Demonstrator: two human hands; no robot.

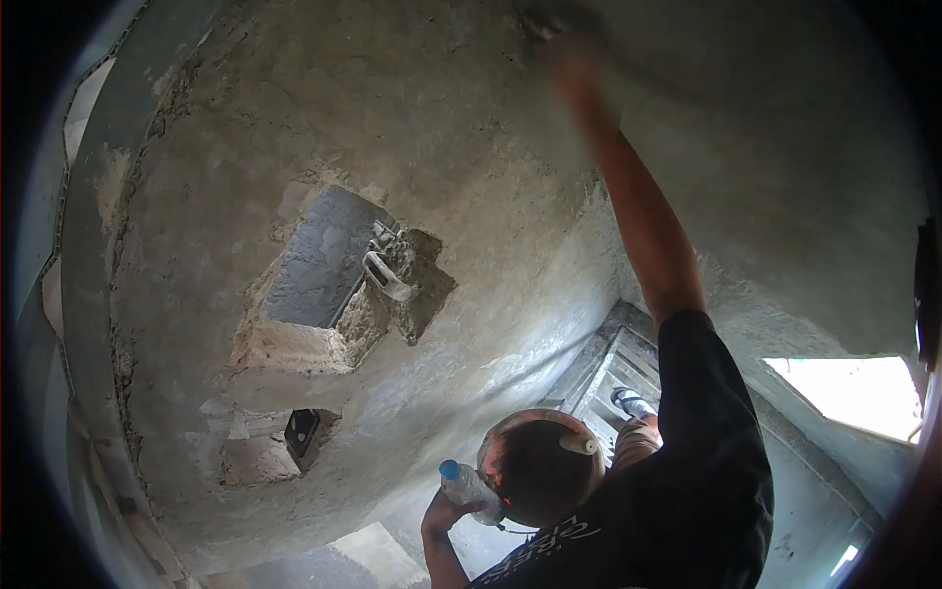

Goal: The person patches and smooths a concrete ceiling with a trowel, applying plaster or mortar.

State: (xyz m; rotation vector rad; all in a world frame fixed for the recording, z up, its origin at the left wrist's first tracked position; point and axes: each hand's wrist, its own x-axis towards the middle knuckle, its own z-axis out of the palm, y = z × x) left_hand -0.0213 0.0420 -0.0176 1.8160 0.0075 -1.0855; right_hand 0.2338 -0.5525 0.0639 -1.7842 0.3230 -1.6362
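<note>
My left hand (446,512) is closed around a clear plastic bottle (475,497) with a blue cap, low in the view. Right beside the bottle is a round bowl (525,471), dark inside with a reddish rim; a pale handle-like piece (579,445) shows at its edge. What supports the bowl is hidden. My right arm stretches up to the top of the view, where my right hand (569,54) is at or near the rough plastered wall (471,108). That hand is smeared by motion, and a dark blur lies around its fingertips.
A large broken-edged opening (329,260) in the wall has a pale bent piece (388,277) at its side. Below it is a smaller recess (302,430) with a dark fitting. A shoe (631,402) is by a slatted frame (599,378). Light enters through a bright opening (849,393) at right.
</note>
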